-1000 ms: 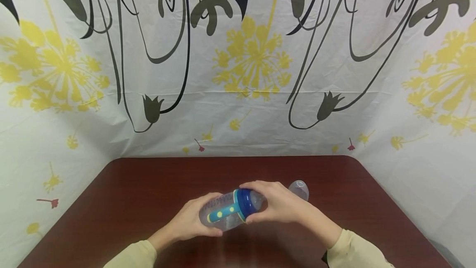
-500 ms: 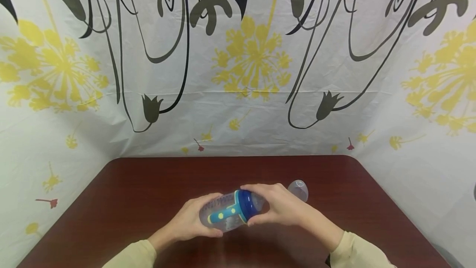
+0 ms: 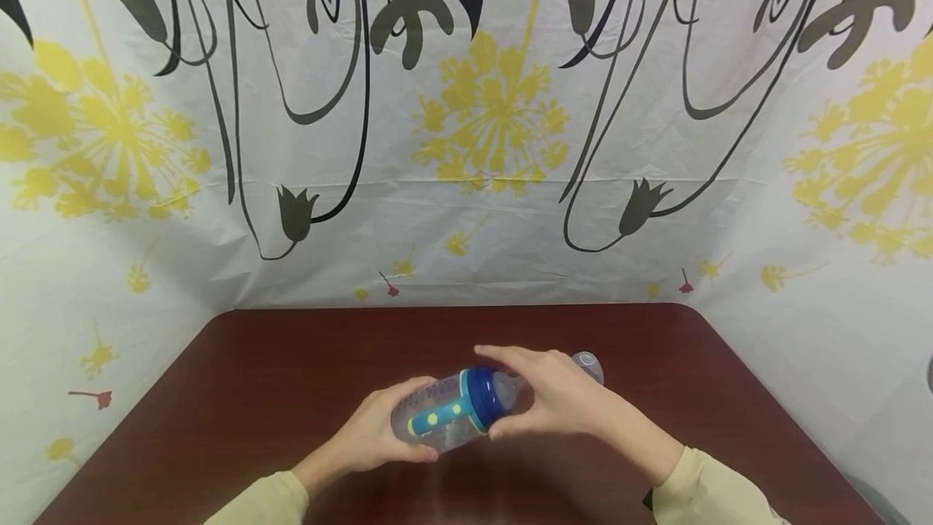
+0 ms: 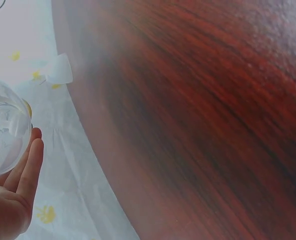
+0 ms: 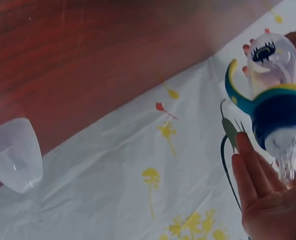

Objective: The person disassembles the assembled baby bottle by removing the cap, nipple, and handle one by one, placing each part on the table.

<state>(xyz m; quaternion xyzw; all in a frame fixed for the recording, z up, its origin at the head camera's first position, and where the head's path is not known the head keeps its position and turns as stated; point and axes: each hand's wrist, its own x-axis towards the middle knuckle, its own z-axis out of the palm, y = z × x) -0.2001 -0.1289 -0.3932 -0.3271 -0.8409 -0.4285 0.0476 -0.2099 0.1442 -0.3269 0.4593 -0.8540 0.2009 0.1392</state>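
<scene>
A clear baby bottle (image 3: 437,428) with a dark blue collar ring (image 3: 484,397) and a turquoise handle with yellow dots (image 3: 440,416) lies tilted above the table, its teat toward the right. My left hand (image 3: 372,433) grips its body near the base. In the left wrist view, the round bottle base (image 4: 5,137) shows beside the fingers. My right hand (image 3: 561,397) is around the collar end, fingers lifted and extended; whether the thumb touches the ring, I cannot tell. From the right wrist view, a clear teat (image 5: 286,152) points toward the right palm (image 5: 275,215).
A translucent dome-shaped cap (image 3: 589,365) stands on the dark red-brown table (image 3: 306,371), behind the right hand and partly hidden by it. It also shows as a pale cup shape (image 5: 17,156) in the right wrist view. A white flower-print cloth (image 3: 466,241) hangs around the table.
My right hand has loosened from the blue collar ring; its fingers have lifted up and slightly away. The left hand and the baby bottle have hardly moved.
</scene>
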